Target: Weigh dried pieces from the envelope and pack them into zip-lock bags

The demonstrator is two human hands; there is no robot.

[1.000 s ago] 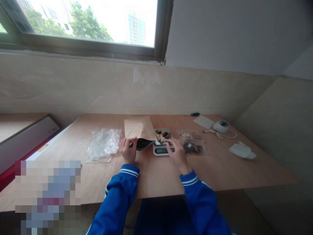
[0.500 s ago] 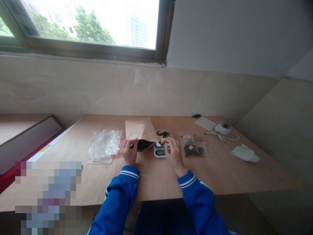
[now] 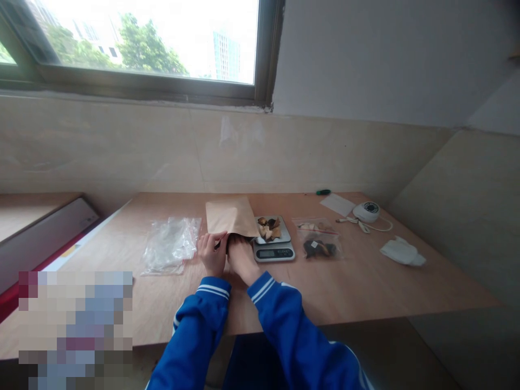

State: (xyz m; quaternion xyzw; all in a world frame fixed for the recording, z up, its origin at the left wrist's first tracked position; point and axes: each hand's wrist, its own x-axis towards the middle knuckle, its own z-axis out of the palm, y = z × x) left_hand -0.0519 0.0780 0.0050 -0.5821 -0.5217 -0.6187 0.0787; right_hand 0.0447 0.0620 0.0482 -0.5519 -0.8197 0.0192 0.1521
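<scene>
A brown paper bag (image 3: pixel 231 214) lies on the table with its mouth toward me. My left hand (image 3: pixel 212 253) pinches the left edge of that mouth. Into the opening reaches my right hand (image 3: pixel 241 255), its fingers hidden inside the bag. Just right of the bag stands a digital scale (image 3: pixel 274 253), with several dried brown pieces (image 3: pixel 270 228) on its plate. What the bag holds cannot be made out.
Clear plastic bags (image 3: pixel 173 245) lie on the left. Right of the scale is a zip bag (image 3: pixel 319 240) with dark and pale pieces. Farther right are a white camera (image 3: pixel 366 212) with cable, a crumpled white cloth (image 3: pixel 403 252), paper (image 3: pixel 337 205) and a green-handled tool (image 3: pixel 324 192).
My right hand has moved left from the scale into the bag's mouth, uncovering the scale's display. My left hand still holds the bag's edge.
</scene>
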